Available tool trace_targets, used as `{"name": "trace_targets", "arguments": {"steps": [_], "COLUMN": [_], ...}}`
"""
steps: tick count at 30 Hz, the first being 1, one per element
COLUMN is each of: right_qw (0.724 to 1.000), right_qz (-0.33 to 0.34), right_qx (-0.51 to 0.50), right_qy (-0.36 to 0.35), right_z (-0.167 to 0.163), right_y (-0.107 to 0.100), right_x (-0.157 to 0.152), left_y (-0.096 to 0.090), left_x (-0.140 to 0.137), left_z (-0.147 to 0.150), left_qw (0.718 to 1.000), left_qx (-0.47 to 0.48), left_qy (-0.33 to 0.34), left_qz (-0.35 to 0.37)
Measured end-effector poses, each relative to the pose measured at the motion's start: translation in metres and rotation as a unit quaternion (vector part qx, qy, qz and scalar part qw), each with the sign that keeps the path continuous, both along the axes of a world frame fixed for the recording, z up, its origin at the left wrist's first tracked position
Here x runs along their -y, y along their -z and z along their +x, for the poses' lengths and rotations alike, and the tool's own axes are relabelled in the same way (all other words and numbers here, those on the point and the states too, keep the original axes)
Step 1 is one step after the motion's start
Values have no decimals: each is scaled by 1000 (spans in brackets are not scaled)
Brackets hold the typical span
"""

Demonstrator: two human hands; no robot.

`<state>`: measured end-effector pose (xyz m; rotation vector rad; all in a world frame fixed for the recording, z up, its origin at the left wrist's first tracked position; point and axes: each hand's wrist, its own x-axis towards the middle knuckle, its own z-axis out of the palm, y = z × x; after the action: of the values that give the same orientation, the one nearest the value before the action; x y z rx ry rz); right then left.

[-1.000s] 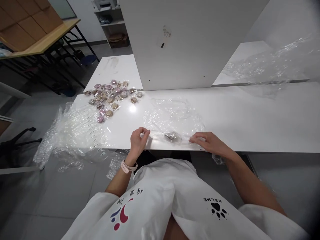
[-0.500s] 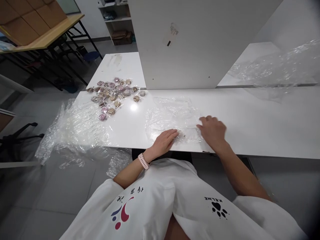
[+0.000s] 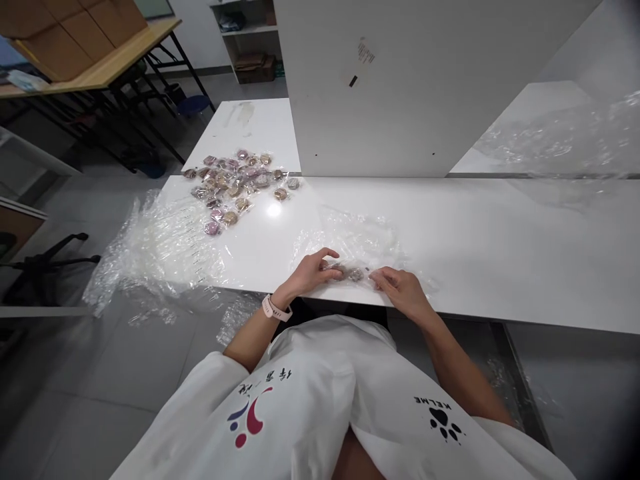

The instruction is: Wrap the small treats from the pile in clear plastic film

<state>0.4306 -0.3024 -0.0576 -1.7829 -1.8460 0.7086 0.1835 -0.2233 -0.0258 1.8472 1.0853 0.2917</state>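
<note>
A clear sheet of bubble wrap lies on the white table in front of me. At its near edge sit a few small brownish wrapped pieces, seen through the clear plastic. My left hand curls around the left end of these pieces, thumb and index finger gripping the wrap around them. To their right, my right hand has its fingertips pinched on the near edge of the same wrap. Glare blurs the exact folds of the plastic.
Many small wrapped round pieces are heaped at the left of the white table. A stack of clear bubble wrap overhangs the left front edge. A white upright panel stands behind, with more clear plastic at right.
My right hand has come left and down to the wrap's near edge. My left hand has changed from lying flat to gripping. The wrap's near edge is now gathered around the pieces.
</note>
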Motion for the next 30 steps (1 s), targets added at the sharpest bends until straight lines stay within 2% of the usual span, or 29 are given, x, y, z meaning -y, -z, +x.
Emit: {"name": "trace_targets", "arguments": {"steps": [2,3,5,6,8,10,11,13,16,18,22,25,28,30], "right_qw": [998,996,992,990,988,984,981,977,983,985,996,999,995,988], "right_qz": [-49,-50,-6,30,107,143,143,134,145,148,69,1,-48,-63], "right_qx": [22,48,98,109,102,86,82,73,24,-14,-45,-29,54,108], "right_qy": [28,49,85,87,40,-59,-104,-147,-110,-90,-27,34,69,86], "right_z": [-3,-6,-13,-14,-14,-7,-3,5,9,7,6,8,5,2], "right_y": [-4,-6,-9,-10,-11,-7,-4,3,9,5,-17,-28,-26,-22], "right_x": [-6,-9,-13,-13,-8,1,6,14,21,22,11,-17,-53,-70], "left_y": [-3,-4,-6,-6,-5,1,6,17,30,28,7,-5,-4,-1], "left_x": [-1,0,6,10,19,26,29,30,29,27,10,-18,-46,-53], "left_z": [3,6,9,9,2,-11,-18,-31,-40,-41,-33,-21,-4,5], "left_qw": [996,989,960,947,937,935,936,942,953,962,979,980,959,929], "left_qx": [-75,-115,-162,-158,-112,-69,-56,-43,-15,-12,-60,-113,-217,-250], "left_qy": [-35,-61,-97,-86,-4,86,111,104,39,3,-44,-40,-34,-58], "left_qz": [29,77,207,265,330,336,329,317,300,273,190,157,181,266]}}
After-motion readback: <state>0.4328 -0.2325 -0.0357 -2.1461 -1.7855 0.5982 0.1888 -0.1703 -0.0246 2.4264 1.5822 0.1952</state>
